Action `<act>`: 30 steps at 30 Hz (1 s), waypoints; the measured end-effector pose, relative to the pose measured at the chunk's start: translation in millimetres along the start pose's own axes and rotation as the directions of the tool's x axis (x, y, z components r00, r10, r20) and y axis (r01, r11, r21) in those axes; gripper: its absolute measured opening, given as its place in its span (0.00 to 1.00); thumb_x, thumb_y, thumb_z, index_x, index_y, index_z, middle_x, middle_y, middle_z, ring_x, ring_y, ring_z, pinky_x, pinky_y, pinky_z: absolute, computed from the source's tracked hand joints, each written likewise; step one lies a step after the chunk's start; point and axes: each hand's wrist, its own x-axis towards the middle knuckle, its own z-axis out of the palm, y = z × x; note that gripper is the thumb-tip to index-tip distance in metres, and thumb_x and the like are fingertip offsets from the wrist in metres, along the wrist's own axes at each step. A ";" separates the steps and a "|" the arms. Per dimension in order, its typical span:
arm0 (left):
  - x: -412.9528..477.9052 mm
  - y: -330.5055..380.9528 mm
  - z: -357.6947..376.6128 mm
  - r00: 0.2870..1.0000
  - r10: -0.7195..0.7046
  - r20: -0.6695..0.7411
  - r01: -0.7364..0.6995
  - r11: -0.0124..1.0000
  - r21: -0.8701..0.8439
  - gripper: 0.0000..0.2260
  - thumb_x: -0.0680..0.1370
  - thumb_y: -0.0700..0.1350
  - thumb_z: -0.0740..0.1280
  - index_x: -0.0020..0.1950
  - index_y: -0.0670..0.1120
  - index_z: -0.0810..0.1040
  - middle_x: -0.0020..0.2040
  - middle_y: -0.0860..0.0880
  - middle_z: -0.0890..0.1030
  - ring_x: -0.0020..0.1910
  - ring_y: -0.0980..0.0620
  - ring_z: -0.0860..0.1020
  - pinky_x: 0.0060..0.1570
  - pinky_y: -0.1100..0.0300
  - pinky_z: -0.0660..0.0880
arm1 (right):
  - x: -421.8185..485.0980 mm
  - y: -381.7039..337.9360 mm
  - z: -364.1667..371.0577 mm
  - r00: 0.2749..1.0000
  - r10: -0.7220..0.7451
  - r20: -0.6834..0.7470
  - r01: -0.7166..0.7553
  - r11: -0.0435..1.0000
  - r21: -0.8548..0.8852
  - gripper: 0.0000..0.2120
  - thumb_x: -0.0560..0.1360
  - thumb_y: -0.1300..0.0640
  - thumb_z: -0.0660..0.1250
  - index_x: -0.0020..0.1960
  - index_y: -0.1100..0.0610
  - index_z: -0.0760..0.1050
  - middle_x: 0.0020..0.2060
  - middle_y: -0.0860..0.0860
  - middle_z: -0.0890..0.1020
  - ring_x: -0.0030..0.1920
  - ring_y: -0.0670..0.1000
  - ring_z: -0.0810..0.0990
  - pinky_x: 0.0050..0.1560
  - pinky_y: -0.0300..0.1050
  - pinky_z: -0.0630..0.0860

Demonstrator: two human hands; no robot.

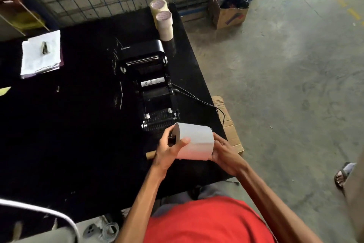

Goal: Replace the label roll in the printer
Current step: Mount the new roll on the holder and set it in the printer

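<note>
A fat white label roll (pixel 195 140) is held over the near edge of the black table (pixel 69 124), just in front of the printer. My left hand (pixel 169 148) grips its left end, fingers at the core where a dark spindle piece shows. My right hand (pixel 220 150) cups its right end. The black label printer (pixel 153 89) lies with its lid swung open away from me, and its roll bay shows no roll. A bare cardboard core (pixel 150 154) lies on the table beside my left wrist.
Two stacks of tape rolls (pixel 164 22) stand behind the printer. A clipboard with papers (pixel 40 53) lies at far left. The printer's cable (pixel 208 105) trails off the table's right edge over flattened cardboard (pixel 228 124). A cardboard box (pixel 228 10) and another person's foot (pixel 342 175) are on the concrete floor.
</note>
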 end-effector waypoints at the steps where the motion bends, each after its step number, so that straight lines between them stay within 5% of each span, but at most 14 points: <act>1: -1.3 5.7 0.2 1.000 0.016 0.002 -0.017 0.998 0.066 0.37 0.61 0.65 0.74 0.68 0.59 0.71 0.61 0.54 0.80 0.59 0.53 0.79 0.52 0.56 0.80 | 0.8 2.4 -1.2 1.000 0.019 0.003 -0.019 0.998 0.067 0.26 0.79 0.52 0.68 0.70 0.67 0.67 0.65 0.65 0.76 0.65 0.64 0.75 0.60 0.60 0.79; 4: -6.5 21.5 1.1 0.998 0.053 0.041 -0.059 0.984 0.168 0.36 0.61 0.67 0.74 0.68 0.62 0.70 0.59 0.57 0.79 0.58 0.56 0.79 0.54 0.54 0.79 | 1.4 3.4 2.6 1.000 0.021 -0.008 -0.020 0.988 0.154 0.20 0.85 0.53 0.54 0.72 0.62 0.72 0.68 0.65 0.77 0.66 0.62 0.77 0.60 0.57 0.80; 8: -11.9 35.1 -1.4 0.994 0.093 0.057 -0.099 0.989 0.114 0.26 0.64 0.66 0.70 0.62 0.70 0.71 0.52 0.59 0.80 0.53 0.57 0.81 0.45 0.64 0.79 | 10.9 -2.9 1.0 0.999 0.020 0.043 -0.032 0.957 0.288 0.25 0.73 0.48 0.71 0.66 0.61 0.79 0.65 0.63 0.79 0.62 0.57 0.82 0.61 0.55 0.80; 10: -10.4 35.4 -3.1 0.993 0.105 0.056 -0.109 0.990 0.084 0.29 0.65 0.65 0.70 0.66 0.67 0.71 0.50 0.60 0.81 0.52 0.58 0.82 0.44 0.66 0.79 | 21.5 -3.9 -4.8 0.998 0.049 -0.032 -0.036 0.944 0.329 0.24 0.81 0.49 0.62 0.73 0.61 0.72 0.68 0.61 0.77 0.62 0.56 0.81 0.63 0.55 0.79; 13: -2.6 31.2 -7.0 0.995 0.083 0.053 -0.085 0.995 0.046 0.28 0.69 0.65 0.67 0.69 0.64 0.71 0.52 0.57 0.82 0.53 0.55 0.82 0.53 0.52 0.81 | 38.7 -1.3 -19.4 0.984 0.142 -0.104 -0.089 0.911 0.402 0.24 0.87 0.53 0.45 0.69 0.60 0.76 0.62 0.58 0.82 0.58 0.54 0.84 0.57 0.52 0.82; 17: 7.7 24.7 -19.3 0.997 0.061 0.046 -0.059 0.997 -0.040 0.22 0.77 0.63 0.60 0.69 0.58 0.74 0.53 0.44 0.84 0.47 0.48 0.84 0.48 0.50 0.81 | 45.0 -10.6 -12.8 0.989 0.117 -0.086 -0.075 0.920 0.384 0.23 0.86 0.56 0.49 0.59 0.57 0.84 0.57 0.56 0.85 0.54 0.53 0.86 0.52 0.53 0.84; 20: 21.1 8.8 -29.7 0.994 -0.018 -0.109 0.012 0.998 -0.055 0.18 0.81 0.57 0.59 0.67 0.52 0.77 0.49 0.45 0.85 0.44 0.45 0.85 0.39 0.55 0.79 | 51.7 -17.4 -8.4 0.995 0.078 -0.057 -0.053 0.936 0.349 0.26 0.85 0.56 0.49 0.53 0.52 0.87 0.55 0.54 0.86 0.53 0.54 0.86 0.54 0.58 0.81; 22: 33.0 -16.5 -40.3 0.952 -0.055 -0.300 0.094 0.989 0.115 0.15 0.80 0.52 0.64 0.65 0.51 0.78 0.45 0.50 0.85 0.44 0.47 0.84 0.37 0.62 0.76 | 58.0 -22.0 -7.8 0.998 0.064 -0.026 -0.050 0.936 0.349 0.26 0.84 0.55 0.49 0.52 0.50 0.87 0.56 0.53 0.87 0.54 0.54 0.86 0.57 0.60 0.78; 26: 37.2 -79.5 -67.1 0.846 -0.100 -0.523 0.428 0.713 0.556 0.20 0.74 0.46 0.71 0.66 0.49 0.76 0.55 0.47 0.82 0.54 0.47 0.80 0.47 0.54 0.77 | 73.7 -31.9 -11.4 0.999 0.022 -0.047 -0.007 0.950 0.311 0.20 0.77 0.50 0.56 0.60 0.49 0.83 0.60 0.53 0.84 0.58 0.57 0.84 0.57 0.64 0.76; 30: 39.1 -121.2 -72.1 0.779 -0.221 -0.587 0.564 0.657 0.501 0.26 0.71 0.46 0.76 0.66 0.46 0.73 0.62 0.43 0.76 0.60 0.42 0.77 0.53 0.50 0.76 | 85.3 -34.6 -17.4 1.000 0.014 0.007 -0.015 0.949 0.315 0.21 0.75 0.50 0.58 0.66 0.52 0.75 0.60 0.55 0.83 0.55 0.58 0.85 0.45 0.59 0.85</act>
